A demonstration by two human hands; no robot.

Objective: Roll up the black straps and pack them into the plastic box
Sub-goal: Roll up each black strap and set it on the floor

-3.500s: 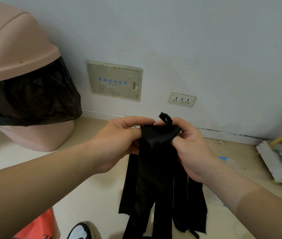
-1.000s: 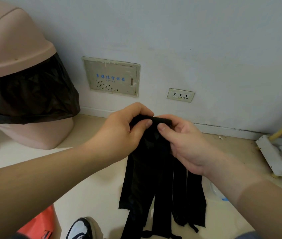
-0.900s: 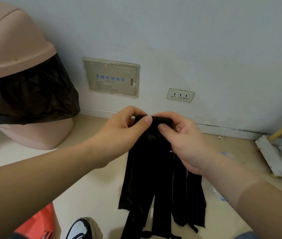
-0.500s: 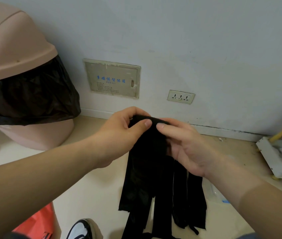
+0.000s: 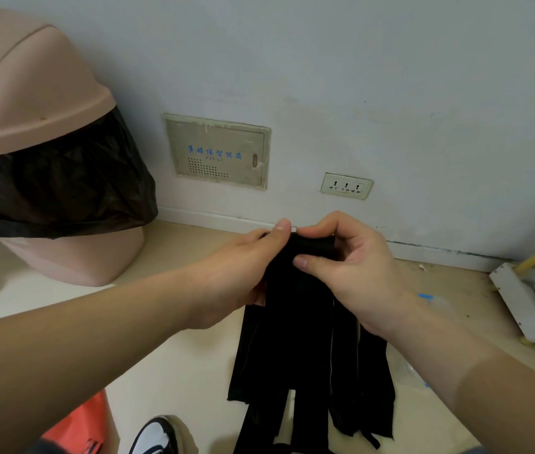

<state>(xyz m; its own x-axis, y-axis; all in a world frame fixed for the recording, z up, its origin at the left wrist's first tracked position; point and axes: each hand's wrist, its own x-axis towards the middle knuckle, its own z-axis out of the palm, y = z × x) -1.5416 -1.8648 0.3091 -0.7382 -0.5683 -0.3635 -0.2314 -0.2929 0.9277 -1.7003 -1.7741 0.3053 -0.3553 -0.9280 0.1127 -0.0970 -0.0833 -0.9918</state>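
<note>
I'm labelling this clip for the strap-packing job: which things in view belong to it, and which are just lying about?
Part of the job:
black straps
left hand and right hand, both gripping the straps' top end

Just lying about:
pink bin with black liner
wall panel
socket
shoe

The plastic box is not clearly visible.

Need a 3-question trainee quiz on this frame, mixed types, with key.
1. True or false: both hands grip the top of the black straps.
2. What hangs from the pink bin? A) black bag B) white towel C) blue rope
3. Fill in: the wall socket lies to the ___ of the wall panel in the picture.

Key: 1 true, left hand and right hand both pinch it. 2 A, the black bag. 3 right.
</note>
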